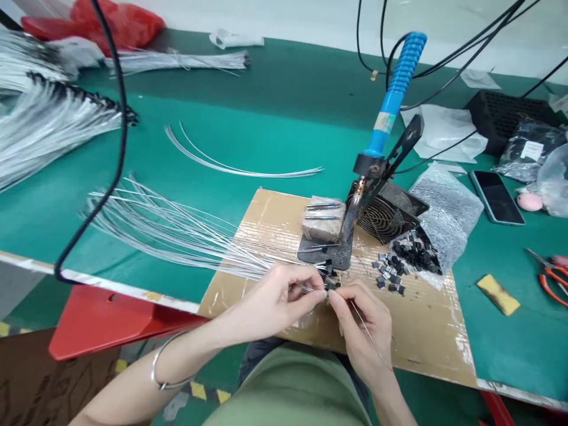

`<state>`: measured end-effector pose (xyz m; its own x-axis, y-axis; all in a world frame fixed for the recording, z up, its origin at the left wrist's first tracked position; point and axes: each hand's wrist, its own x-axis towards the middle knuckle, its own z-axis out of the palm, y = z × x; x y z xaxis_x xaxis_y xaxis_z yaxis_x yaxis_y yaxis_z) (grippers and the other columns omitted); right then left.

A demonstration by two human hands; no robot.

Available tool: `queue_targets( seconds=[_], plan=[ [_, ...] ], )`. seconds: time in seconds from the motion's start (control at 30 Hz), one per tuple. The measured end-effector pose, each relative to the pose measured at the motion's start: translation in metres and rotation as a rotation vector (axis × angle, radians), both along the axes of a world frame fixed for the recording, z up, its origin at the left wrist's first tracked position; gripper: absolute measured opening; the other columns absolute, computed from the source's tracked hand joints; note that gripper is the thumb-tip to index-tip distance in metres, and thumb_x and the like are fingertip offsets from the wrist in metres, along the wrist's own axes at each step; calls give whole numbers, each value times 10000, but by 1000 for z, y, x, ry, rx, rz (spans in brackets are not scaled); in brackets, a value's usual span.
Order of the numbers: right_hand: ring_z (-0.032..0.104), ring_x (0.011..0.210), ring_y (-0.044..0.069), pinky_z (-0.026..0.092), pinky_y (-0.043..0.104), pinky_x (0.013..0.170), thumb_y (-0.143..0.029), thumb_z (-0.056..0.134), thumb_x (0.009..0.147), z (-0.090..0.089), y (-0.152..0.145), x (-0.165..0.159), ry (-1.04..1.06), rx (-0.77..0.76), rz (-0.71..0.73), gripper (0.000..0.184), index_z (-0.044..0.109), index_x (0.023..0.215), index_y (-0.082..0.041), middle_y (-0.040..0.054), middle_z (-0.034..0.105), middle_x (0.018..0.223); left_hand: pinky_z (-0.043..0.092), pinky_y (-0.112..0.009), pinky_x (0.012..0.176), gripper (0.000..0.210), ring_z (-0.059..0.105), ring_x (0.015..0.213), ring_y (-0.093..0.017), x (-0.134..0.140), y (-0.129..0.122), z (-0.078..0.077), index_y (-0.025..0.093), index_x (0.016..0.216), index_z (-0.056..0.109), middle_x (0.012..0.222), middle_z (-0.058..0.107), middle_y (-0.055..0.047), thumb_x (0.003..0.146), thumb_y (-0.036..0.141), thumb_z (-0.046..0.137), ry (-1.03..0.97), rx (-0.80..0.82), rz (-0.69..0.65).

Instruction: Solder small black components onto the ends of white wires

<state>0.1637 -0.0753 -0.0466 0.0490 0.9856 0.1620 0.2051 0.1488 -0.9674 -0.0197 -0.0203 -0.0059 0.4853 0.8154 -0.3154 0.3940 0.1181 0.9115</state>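
My left hand (295, 296) is pinched shut over the cardboard, its fingertips close to my right hand's. Thin pale wires run into its fingers, and what sits at the fingertips is mostly hidden. My right hand (366, 319) pinches a thin wire (364, 322) that trails back across the palm. Small black connectors (329, 269) lie just beyond the fingertips, at the ends of a fanned bundle of white wires (177, 236). Behind them a blue-handled soldering iron (393, 94) is held tip-down in a stand, beside a grey block (323, 219) with several metal pins on it.
The cardboard sheet (426, 343) covers the table's front edge. Loose black connectors (390, 272) spill from a plastic bag (448, 207) beside a small fan (384, 216). A phone (497, 198), yellow sponge (497, 294) and orange-handled scissors (552, 278) lie right. A black cable (122, 118) hangs left.
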Motion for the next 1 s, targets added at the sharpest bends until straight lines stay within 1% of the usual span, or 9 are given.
queue_targets(
  seconds=[0.1, 0.2, 0.3, 0.37, 0.4, 0.5, 0.63, 0.83, 1.0],
  plan=[
    [514, 573, 115, 407, 245, 554, -310, 700, 1037, -4, 0, 0, 50, -45, -31, 286, 749, 778, -202, -20, 584, 670, 215, -239, 503, 270, 304, 558, -102, 3, 3, -2, 169, 757, 650, 604, 422, 57, 921, 381, 683, -74, -47, 56],
    [506, 504, 90, 410, 220, 495, -334, 652, 1081, -8, 0, 7, 149, -86, -127, 276, 791, 880, -207, -35, 567, 660, 223, -232, 495, 270, 329, 535, -94, 4, 5, -1, 162, 744, 670, 589, 479, 44, 881, 391, 715, -92, -80, 122],
    [584, 512, 121, 470, 229, 426, -497, 437, 1149, -9, 0, 20, 287, -104, -173, 497, 823, 1005, -219, 6, 626, 735, 230, -224, 491, 277, 345, 522, -92, 3, 7, -1, 157, 745, 689, 568, 496, 35, 848, 407, 751, -76, -100, 163],
    [624, 533, 151, 508, 258, 403, -595, 342, 1142, -8, 0, 25, 392, -128, -135, 664, 856, 990, -202, 49, 660, 758, 228, -224, 487, 286, 341, 514, -92, 1, 8, -2, 157, 741, 699, 551, 485, 36, 839, 418, 763, -62, -104, 176],
    [625, 528, 154, 511, 260, 400, -614, 344, 1136, -7, -1, 25, 428, -153, -122, 697, 867, 956, -189, 58, 659, 739, 225, -225, 486, 288, 337, 510, -91, 1, 8, -2, 157, 741, 706, 544, 479, 37, 838, 422, 765, -53, -101, 181],
    [586, 503, 120, 466, 235, 426, -557, 490, 1123, -2, -5, 18, 420, -247, -179, 593, 860, 862, -175, 35, 619, 684, 231, -233, 485, 292, 338, 500, -92, 1, 8, -3, 153, 745, 732, 540, 503, 28, 842, 427, 757, -41, -90, 197],
    [555, 498, 84, 421, 232, 471, -486, 686, 1049, 7, -6, 2, 319, -293, -230, 382, 845, 859, -195, 1, 608, 716, 299, -240, 490, 266, 408, 512, -108, 3, 9, -1, 154, 751, 763, 586, 623, -14, 849, 401, 740, -63, -60, 214],
    [543, 524, 86, 459, 215, 461, -385, 780, 977, 12, -2, -7, 314, -293, -182, 188, 866, 922, -226, 5, 646, 781, 329, -253, 520, 228, 442, 550, -123, 5, 8, 0, 171, 728, 757, 613, 658, -19, 872, 346, 732, -83, -5, 220],
    [527, 526, 93, 458, 210, 443, -341, 782, 972, 12, -1, -9, 301, -281, -177, 173, 852, 866, -223, 8, 651, 760, 337, -251, 520, 212, 450, 563, -128, 6, 7, -2, 174, 742, 759, 609, 645, -14, 864, 346, 733, -102, 2, 221]
  ],
)
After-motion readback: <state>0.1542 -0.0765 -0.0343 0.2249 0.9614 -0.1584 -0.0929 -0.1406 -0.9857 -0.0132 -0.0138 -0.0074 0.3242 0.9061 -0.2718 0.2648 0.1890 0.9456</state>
